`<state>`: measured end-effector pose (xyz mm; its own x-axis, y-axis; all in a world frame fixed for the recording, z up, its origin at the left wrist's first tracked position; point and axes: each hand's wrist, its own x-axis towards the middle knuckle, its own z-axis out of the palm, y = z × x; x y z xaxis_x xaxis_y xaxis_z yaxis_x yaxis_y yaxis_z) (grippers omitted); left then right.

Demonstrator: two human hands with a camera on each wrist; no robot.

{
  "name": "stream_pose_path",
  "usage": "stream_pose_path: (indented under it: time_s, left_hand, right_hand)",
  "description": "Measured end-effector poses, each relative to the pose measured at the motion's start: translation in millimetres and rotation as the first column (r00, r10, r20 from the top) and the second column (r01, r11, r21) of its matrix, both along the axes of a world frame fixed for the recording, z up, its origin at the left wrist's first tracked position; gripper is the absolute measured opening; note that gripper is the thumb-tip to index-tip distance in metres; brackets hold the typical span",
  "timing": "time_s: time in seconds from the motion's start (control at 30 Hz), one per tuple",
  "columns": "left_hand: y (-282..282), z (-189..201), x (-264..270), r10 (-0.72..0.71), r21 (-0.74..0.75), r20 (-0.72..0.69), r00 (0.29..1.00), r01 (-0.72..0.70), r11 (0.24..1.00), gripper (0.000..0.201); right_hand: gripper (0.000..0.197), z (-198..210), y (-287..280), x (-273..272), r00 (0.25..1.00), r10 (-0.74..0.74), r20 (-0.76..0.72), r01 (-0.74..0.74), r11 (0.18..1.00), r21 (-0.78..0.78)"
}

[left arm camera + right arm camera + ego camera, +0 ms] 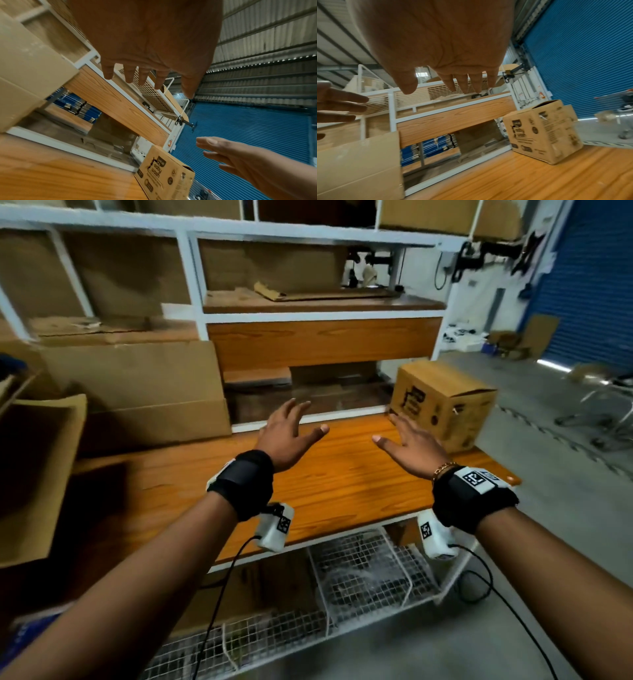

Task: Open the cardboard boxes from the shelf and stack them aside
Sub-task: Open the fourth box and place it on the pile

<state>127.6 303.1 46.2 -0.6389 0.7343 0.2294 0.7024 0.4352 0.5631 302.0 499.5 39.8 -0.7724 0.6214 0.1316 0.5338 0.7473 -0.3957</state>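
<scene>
- Both hands are out flat over the worktop, holding nothing: left hand (289, 436) has fingers spread and relaxed, right hand (409, 446) is the same, its fingertips close to the printed box. Can't tell if they're touching it.
- Big white metal shelf unit with orange wood-grain boards (322, 342) fills the view, and the orange wood-grain worktop (342, 481) sits in front of it.
- Large plain brown cardboard box (137, 385) sits on the left, against the shelf frame.
- Small brown cardboard box with black printing (445, 405) stands on the worktop's far right end, near the edge, top flaps looking closed from above.
- Risk, I'd guess: that small box is so close to the right edge that a one-handed nudge could slide it off onto the floor. Grabbing it with both hands would avoid that.
- Count: two hands, one printed box, one large plain box clearly visible. More cardboard on the upper shelves, too blurry to count.
</scene>
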Motion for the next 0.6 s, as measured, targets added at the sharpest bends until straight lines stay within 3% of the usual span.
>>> stream_pose_path:
  time_s: [0.2, 0.6]
  left_hand:
    - [99, -20, -8, -0.095, -0.016, 0.021, 0.995, 0.095, 0.995, 0.077]
    - [277, -36, -20, -0.197, -0.053, 0.125, 0.972, 0.205, 0.977, 0.072]
  right_hand:
    - [0.088, -21, 82, -1, 0.997, -0.077, -0.03, 0.073, 0.99, -0.117]
    - [0.071, -30, 236, -17, 0.988, -0.145, -0.049, 0.133, 0.972, -0.194]
